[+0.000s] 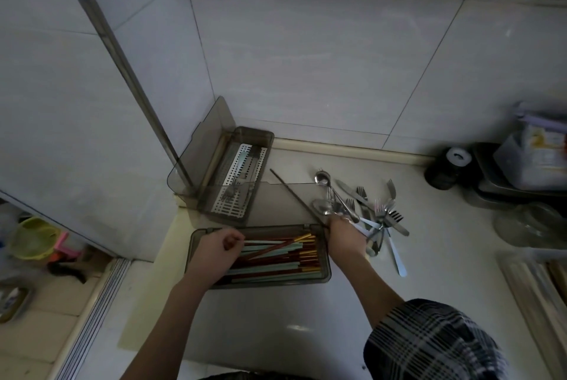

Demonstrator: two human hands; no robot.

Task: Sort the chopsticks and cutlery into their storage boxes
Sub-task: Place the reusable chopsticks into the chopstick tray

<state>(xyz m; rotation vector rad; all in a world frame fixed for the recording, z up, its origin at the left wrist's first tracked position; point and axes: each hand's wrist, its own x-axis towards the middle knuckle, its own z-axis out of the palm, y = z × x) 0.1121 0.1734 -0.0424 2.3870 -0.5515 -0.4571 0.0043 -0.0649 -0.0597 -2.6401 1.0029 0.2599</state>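
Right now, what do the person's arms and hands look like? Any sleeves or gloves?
Both hands are bare: no gloves on the left hand or right hand. Forearms are uncovered. A dark plaid sleeve with pale stripes covers the right upper arm. No watch or rings are discernible.

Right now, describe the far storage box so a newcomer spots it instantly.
Start at the wall corner behind the counter. The far storage box sits there, lid raised. Unlike the near box full of coloured chopsticks, it shows a perforated white tray.
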